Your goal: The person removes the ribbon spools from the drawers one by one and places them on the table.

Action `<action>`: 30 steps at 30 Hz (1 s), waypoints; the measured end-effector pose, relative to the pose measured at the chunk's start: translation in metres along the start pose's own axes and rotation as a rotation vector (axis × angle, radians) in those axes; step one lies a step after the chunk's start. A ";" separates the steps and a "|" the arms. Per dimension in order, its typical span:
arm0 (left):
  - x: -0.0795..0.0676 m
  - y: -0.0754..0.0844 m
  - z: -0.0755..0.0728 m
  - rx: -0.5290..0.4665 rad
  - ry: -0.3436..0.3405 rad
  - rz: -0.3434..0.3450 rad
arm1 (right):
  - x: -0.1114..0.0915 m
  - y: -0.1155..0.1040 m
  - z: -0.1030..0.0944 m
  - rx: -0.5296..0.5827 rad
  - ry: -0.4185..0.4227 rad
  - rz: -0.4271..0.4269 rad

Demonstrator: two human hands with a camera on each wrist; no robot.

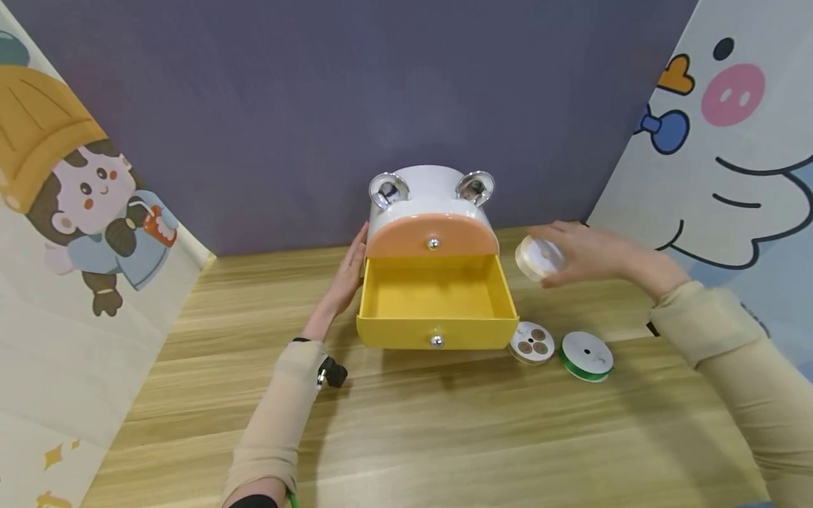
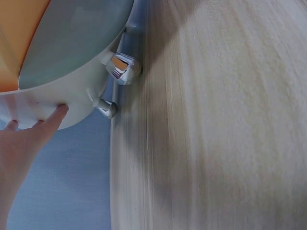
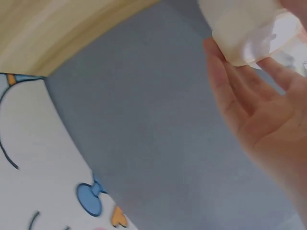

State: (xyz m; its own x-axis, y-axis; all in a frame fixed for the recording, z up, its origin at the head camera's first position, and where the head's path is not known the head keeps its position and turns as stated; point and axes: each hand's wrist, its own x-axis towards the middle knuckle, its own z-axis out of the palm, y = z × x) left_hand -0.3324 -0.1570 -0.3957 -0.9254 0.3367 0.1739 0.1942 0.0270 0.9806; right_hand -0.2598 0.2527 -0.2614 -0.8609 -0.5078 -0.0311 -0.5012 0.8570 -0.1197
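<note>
A small white cabinet (image 1: 427,185) with silver ears stands against the back wall; its orange upper drawer (image 1: 406,238) is closed and its yellow lower drawer (image 1: 406,333) is pulled out, with nothing inside. Along the cabinet's left side lies my left hand (image 1: 346,276), fingers extended; the left wrist view shows the fingertips touching the white shell. My right hand (image 1: 584,252) holds a pale ribbon spool (image 1: 537,258) above the table, right of the cabinet. Below it on the table are a spool with brown circles (image 1: 532,343) and a green ribbon spool (image 1: 586,355).
The wood-grain table (image 1: 406,437) runs up to a dark grey-blue back wall (image 1: 305,127). Cartoon-printed panels stand at the left (image 1: 127,339) and right (image 1: 673,176). The brown-circled spool sits close by the open drawer's right front corner.
</note>
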 end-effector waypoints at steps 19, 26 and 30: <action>-0.006 0.007 0.003 -0.012 -0.012 -0.013 | 0.019 0.037 0.071 0.021 -0.085 0.050; -0.007 0.009 0.003 -0.023 -0.011 0.001 | 0.029 0.045 0.091 0.053 -0.130 0.058; -0.006 0.009 0.004 -0.034 -0.021 0.016 | 0.033 0.049 0.100 0.070 -0.176 0.089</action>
State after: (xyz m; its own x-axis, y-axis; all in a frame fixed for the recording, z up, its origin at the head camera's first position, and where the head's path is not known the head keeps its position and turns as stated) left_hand -0.3235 -0.1553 -0.3884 -0.9154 0.3561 0.1877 0.1969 -0.0106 0.9804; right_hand -0.3039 0.2694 -0.3675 -0.8699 -0.4429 -0.2170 -0.4110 0.8942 -0.1773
